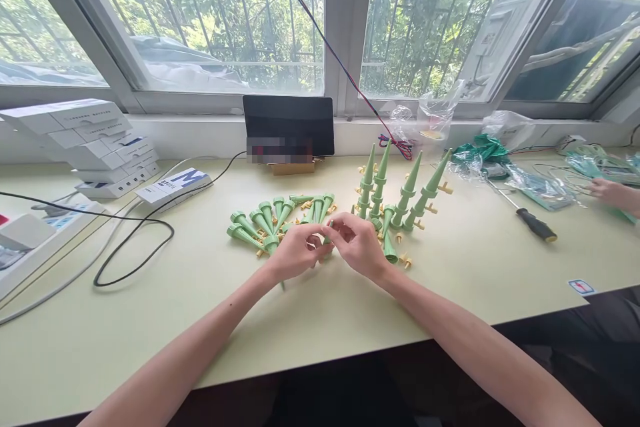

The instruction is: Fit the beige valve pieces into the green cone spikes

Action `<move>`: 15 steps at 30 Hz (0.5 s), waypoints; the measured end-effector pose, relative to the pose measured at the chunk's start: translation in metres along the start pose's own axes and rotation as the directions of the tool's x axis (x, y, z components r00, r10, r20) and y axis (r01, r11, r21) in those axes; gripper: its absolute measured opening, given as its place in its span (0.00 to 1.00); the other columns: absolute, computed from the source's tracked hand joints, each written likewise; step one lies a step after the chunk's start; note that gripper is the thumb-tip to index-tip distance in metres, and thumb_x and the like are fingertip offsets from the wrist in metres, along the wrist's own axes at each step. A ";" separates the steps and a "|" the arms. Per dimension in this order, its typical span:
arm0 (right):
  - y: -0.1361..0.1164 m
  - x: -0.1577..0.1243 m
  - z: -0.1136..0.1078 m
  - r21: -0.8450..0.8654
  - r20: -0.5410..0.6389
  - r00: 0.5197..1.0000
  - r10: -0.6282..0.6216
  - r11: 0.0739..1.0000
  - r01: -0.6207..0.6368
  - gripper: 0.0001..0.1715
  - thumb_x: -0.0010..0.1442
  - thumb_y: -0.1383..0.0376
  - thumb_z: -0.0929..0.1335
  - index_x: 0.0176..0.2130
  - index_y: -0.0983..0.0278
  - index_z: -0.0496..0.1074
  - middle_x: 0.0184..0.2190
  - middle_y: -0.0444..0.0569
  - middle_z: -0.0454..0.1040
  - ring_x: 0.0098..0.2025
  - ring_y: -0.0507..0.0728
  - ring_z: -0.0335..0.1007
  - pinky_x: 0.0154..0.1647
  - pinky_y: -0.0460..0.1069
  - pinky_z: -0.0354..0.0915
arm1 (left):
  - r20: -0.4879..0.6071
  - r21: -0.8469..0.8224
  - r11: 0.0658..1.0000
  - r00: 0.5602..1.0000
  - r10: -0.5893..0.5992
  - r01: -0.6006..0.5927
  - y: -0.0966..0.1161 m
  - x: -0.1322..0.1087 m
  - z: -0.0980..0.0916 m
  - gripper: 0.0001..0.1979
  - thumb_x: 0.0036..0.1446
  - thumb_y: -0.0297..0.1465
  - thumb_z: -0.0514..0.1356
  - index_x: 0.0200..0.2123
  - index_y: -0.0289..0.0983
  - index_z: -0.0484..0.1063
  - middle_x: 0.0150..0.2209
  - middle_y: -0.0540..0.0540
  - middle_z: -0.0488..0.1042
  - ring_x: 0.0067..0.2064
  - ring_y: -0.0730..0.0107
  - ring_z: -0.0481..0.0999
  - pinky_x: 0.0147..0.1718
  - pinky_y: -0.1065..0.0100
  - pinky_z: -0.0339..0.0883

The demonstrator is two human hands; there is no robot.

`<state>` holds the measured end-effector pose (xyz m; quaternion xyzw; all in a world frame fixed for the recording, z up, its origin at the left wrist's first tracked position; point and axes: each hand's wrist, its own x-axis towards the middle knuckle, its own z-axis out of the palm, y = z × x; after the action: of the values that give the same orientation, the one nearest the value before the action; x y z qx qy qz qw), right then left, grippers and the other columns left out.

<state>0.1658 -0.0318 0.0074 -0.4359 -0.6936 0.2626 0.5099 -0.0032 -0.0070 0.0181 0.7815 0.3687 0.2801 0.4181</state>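
fingers of left hand and right hand were pinched nearly closed on a green spike, mostly hidden, above the table; a rightward knock could have toppled the standing spikes.

White flat cardboard box: blue "M"
Stacked white cardboard boxes: print illegible
Blue-bordered sticker on pale-yellow table: red arrow-like mark

Room between upright spikes and screwdriver
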 end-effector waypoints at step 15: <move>0.001 -0.004 -0.020 -0.173 -0.255 0.946 -0.202 0.972 0.161 0.13 0.69 0.59 0.60 0.33 0.61 0.66 0.23 0.44 0.67 0.22 0.52 0.61 0.27 0.48 0.62 | -0.296 0.032 0.999 0.955 0.015 -0.006 -0.010 0.008 -0.016 0.09 0.49 0.24 0.56 0.33 0.36 0.74 0.32 0.49 0.75 0.20 0.80 0.60 0.21 0.73 0.55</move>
<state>0.1850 -0.0364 0.0120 -0.4387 -0.6724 0.0997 0.5877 -0.0140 0.0105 0.0183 0.7390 0.4272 0.3905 0.3447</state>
